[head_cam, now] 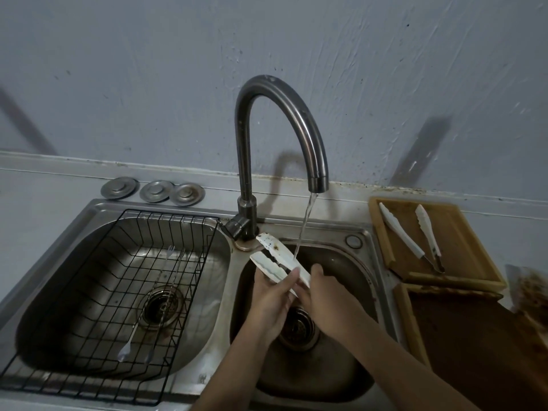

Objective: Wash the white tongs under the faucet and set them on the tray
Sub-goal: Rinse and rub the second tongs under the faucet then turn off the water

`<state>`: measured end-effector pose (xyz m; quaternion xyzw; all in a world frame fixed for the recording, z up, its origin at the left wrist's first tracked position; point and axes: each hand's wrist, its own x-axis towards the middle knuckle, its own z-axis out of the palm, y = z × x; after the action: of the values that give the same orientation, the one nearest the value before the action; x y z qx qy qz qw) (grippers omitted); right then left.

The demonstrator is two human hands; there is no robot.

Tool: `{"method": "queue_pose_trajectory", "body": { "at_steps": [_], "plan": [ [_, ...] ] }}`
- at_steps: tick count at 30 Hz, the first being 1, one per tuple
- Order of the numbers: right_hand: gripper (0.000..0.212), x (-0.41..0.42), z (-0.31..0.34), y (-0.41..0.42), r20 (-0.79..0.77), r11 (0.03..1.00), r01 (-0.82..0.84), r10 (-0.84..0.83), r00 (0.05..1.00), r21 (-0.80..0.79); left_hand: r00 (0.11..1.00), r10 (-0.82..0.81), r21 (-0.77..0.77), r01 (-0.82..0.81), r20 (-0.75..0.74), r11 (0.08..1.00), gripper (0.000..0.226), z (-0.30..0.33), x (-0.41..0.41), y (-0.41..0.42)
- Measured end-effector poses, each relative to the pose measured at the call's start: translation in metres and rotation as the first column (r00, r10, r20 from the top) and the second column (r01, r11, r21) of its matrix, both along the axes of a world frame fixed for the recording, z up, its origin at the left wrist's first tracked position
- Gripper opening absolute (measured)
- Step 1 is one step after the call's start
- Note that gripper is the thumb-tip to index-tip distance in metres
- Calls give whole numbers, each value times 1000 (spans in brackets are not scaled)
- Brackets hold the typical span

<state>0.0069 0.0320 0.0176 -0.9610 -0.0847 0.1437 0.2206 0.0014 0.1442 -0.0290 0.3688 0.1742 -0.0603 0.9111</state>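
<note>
A pair of white tongs (277,258) with dark specks on the upper blade is held over the right sink basin (355,277), its blades spread and pointing up-left. My left hand (271,298) grips the lower arm of the tongs. My right hand (323,295) holds the other arm near the hinge end. Water runs from the curved faucet (296,114) and lands on the upper blade. A wooden tray (462,232) sits on the counter to the right with two other white tongs (400,232) lying on it.
The left basin holds a black wire rack (124,238) with a fork and a spoon in it. Three metal drain covers (154,191) lie behind it. A second wooden tray (415,327) with brown residue sits at the lower right.
</note>
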Motion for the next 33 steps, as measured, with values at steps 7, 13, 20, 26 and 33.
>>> {"method": "queue_pose_trajectory", "body": {
  "at_steps": [7, 13, 20, 26, 33],
  "plan": [
    [34, 15, 9, 26, 29, 994, -101, 103, 994, -45, 975, -35, -245, -21, -221, 969, 64, -2, 6, 1],
    [34, 28, 8, 26, 116, 988, -153, 153, 981, -10, 969, -91, -256, 31, -228, 966, 49, 4, 17, 9],
    [37, 37, 2, 21, -233, 983, 38, 5, 973, 182, 956, -104, -54, 92, -273, 994, 35, 4, 20, 1],
    [35, 31, -17, 11, -295, 959, 140, -63, 953, 247, 947, -176, 36, 193, -270, 981, 25, 4, 12, -12],
    [32, 13, -22, -7, -155, 992, -57, 74, 985, 108, 910, -58, -100, 18, -410, 995, 29, -20, 35, 11]
  ]
}}
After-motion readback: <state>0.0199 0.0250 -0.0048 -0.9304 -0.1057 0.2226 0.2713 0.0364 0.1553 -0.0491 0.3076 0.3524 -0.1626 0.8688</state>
